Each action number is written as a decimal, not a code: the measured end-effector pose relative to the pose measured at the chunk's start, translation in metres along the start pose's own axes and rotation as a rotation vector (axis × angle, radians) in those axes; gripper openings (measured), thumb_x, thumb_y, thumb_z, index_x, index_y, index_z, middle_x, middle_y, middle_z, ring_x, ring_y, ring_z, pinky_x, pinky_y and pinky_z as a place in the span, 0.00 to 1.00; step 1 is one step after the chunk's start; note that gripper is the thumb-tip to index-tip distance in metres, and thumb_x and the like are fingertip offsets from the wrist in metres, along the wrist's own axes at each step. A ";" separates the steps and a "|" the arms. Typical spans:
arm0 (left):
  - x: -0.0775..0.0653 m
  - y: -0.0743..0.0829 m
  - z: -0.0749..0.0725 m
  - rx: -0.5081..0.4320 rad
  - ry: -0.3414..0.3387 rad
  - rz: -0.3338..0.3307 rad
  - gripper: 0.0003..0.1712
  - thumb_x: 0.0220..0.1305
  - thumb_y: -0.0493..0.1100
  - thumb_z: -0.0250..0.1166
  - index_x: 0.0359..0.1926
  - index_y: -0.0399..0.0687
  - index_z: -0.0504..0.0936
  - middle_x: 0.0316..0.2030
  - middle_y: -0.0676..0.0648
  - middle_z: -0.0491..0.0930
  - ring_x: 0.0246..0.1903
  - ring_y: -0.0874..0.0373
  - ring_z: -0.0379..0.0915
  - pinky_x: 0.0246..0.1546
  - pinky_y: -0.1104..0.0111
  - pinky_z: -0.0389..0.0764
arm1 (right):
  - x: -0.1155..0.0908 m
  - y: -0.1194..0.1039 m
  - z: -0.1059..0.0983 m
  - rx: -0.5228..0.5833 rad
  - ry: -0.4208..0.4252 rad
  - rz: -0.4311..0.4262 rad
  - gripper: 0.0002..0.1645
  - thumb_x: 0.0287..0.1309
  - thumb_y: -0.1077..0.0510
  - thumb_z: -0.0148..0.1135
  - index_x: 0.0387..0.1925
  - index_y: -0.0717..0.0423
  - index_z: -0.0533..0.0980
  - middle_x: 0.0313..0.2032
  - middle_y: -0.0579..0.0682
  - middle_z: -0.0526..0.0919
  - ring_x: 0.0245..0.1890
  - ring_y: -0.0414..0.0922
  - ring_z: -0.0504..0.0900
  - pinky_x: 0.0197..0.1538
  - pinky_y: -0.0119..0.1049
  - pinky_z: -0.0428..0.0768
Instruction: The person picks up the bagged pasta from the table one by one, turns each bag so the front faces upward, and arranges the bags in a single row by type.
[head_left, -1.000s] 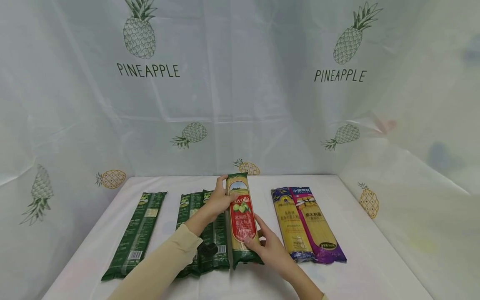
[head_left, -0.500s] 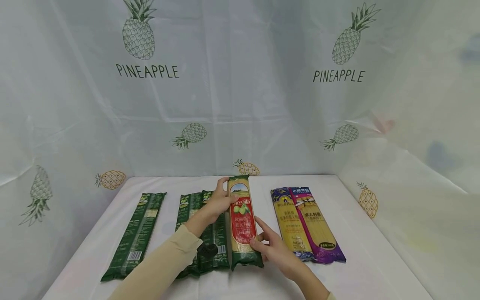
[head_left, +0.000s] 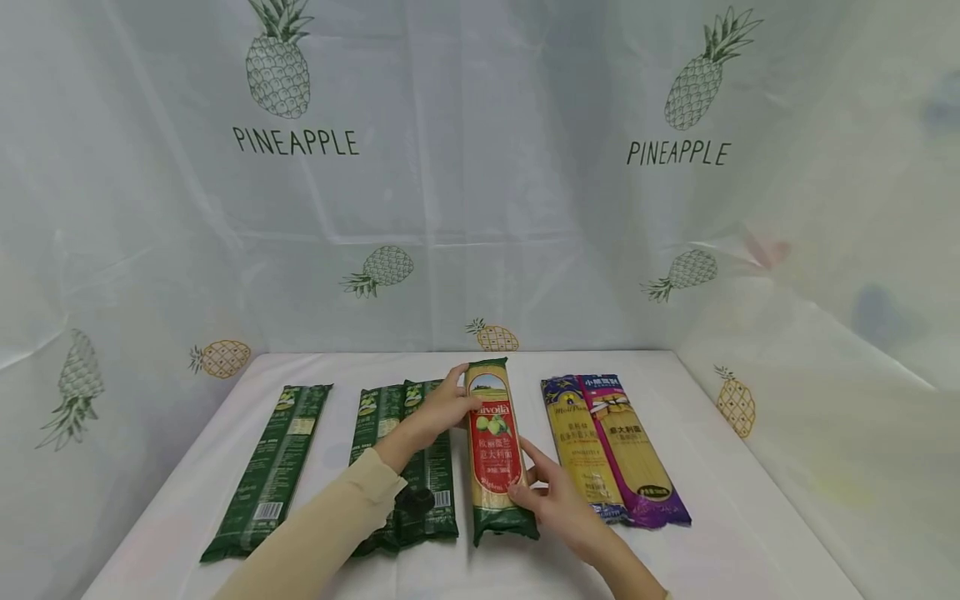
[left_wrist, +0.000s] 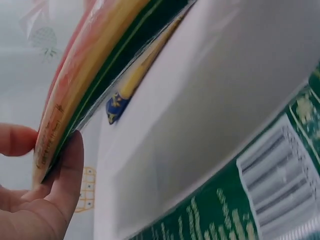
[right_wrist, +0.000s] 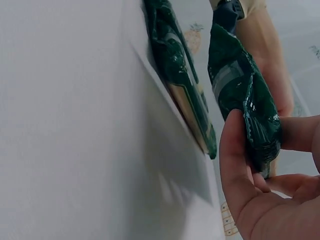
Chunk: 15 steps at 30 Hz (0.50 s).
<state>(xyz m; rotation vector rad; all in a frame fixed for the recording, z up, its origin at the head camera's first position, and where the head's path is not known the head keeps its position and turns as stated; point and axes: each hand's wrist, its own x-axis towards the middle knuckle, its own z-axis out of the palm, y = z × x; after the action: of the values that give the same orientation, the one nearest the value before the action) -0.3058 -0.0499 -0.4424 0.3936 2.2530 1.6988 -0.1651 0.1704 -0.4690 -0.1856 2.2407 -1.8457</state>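
Both hands hold a spaghetti packet (head_left: 495, 450) with a red label, yellow pasta and green ends, its printed front facing up. My left hand (head_left: 444, 406) pinches its upper left edge, thumb on the front. My right hand (head_left: 555, 500) grips the lower right edge. In the left wrist view the packet (left_wrist: 95, 65) is raised off the white table, with fingers and thumb on either side. The right wrist view shows its green crimped end (right_wrist: 250, 115) between thumb and fingers. Two green packets (head_left: 427, 475) lie face down just left of it.
Another green packet (head_left: 270, 475) lies alone at the left of the table (head_left: 510, 575). To the right, a yellow and blue spaghetti packet (head_left: 585, 450) lies against a purple one (head_left: 637, 450). A pineapple-print curtain (head_left: 480, 167) surrounds the table at the back and sides.
The red-labelled spaghetti packet has shifted slightly right and a little toward the near edge, away from the green pair, with both hands moving along with it. The other packets stay put.
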 end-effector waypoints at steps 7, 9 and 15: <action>0.010 -0.002 0.019 -0.004 0.008 -0.004 0.49 0.76 0.37 0.65 0.87 0.52 0.46 0.50 0.38 0.82 0.41 0.51 0.86 0.48 0.52 0.86 | -0.004 0.003 -0.018 -0.212 0.019 0.001 0.49 0.73 0.53 0.69 0.84 0.56 0.55 0.42 0.55 0.76 0.35 0.46 0.79 0.32 0.37 0.81; 0.015 -0.004 0.025 -0.012 0.011 -0.001 0.49 0.76 0.36 0.65 0.87 0.51 0.46 0.48 0.39 0.83 0.40 0.51 0.86 0.46 0.53 0.87 | -0.005 0.004 -0.025 -0.297 0.026 0.001 0.50 0.71 0.51 0.70 0.84 0.57 0.56 0.40 0.53 0.78 0.34 0.46 0.79 0.32 0.38 0.82; 0.028 -0.008 0.044 0.015 0.027 -0.005 0.50 0.75 0.38 0.67 0.86 0.50 0.47 0.49 0.41 0.84 0.43 0.51 0.85 0.48 0.54 0.85 | -0.006 0.003 -0.047 -0.454 0.032 -0.005 0.49 0.71 0.52 0.71 0.83 0.61 0.57 0.38 0.50 0.84 0.34 0.45 0.81 0.34 0.39 0.82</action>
<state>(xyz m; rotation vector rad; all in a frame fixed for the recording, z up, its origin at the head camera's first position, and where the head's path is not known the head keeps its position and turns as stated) -0.3147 -0.0028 -0.4630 0.3707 2.2857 1.6955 -0.1709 0.2167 -0.4630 -0.2376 2.6500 -1.3216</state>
